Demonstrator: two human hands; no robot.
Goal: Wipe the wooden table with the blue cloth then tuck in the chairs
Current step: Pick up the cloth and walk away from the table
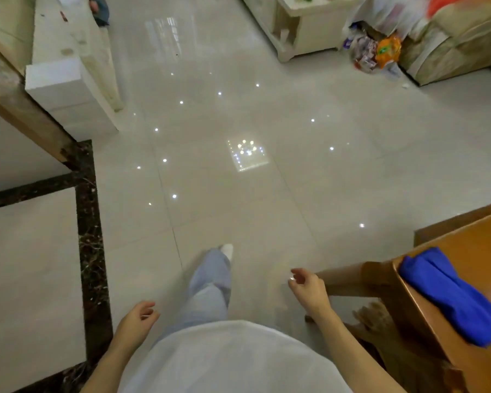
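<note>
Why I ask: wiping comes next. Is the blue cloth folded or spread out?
Folded: the blue cloth lies in thick folds on the wooden table.

At the right edge, wooden table [479, 245] with glossy top; blue cloth [448, 293] bunched on its corner, along the rim.

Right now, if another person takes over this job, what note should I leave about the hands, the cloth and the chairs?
Left hand: holds nothing, fingers loosely curled.
Right hand: holds nothing, beside the table's corner.
Cloth: lies bunched on the table near that corner, no hand on it.
Chair: carved wood under the table's edge, likely a chair; whether it is tucked in cannot be told.
Done: nothing that the picture proves.
Left: take the cloth, wipe the table, tuck in the chairs.
</note>
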